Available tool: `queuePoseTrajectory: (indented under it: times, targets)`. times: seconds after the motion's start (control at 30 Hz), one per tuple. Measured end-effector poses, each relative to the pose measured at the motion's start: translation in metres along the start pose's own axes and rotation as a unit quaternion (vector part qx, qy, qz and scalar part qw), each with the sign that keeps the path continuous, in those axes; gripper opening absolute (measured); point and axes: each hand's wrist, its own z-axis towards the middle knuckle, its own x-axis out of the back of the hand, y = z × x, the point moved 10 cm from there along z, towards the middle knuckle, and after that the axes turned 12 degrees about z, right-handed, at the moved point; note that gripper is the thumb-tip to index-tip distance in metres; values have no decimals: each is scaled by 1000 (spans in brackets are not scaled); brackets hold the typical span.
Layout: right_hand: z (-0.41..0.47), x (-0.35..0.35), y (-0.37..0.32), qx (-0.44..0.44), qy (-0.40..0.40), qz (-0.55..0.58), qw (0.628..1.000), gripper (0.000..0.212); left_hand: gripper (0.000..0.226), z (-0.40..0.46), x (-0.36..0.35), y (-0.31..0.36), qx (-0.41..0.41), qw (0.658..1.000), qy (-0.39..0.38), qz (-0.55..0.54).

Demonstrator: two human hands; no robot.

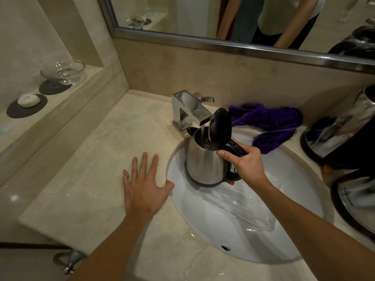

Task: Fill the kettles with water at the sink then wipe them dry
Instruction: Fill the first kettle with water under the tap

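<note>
One kettle (205,159) stands upright under the faucet (188,110), its handle rightward in the right hand (243,161) fingers' grasp, apparently part-filled; left hand (144,185) lies flat, released, on the desk (97,159).

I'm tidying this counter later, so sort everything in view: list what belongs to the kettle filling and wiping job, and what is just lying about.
Part of the job:
- kettle, lid open under the running faucet, held by the right hand
- sink
- purple cloth
- two more kettles at the right

Just lying about:
- soap bar
- glass dish
- clear tray in the basin
</note>
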Motion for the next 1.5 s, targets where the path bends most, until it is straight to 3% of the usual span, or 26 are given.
queuePoseTrajectory:
  times: [0.9,1.5]
  targets:
    - [0,-2,-2,7,-8,-13,1000,79,89,0,0,0,4,1000,7,-2]
    - [1,0,3,-1,1,-12,1000,84,90,0,1,0,4,1000,7,0]
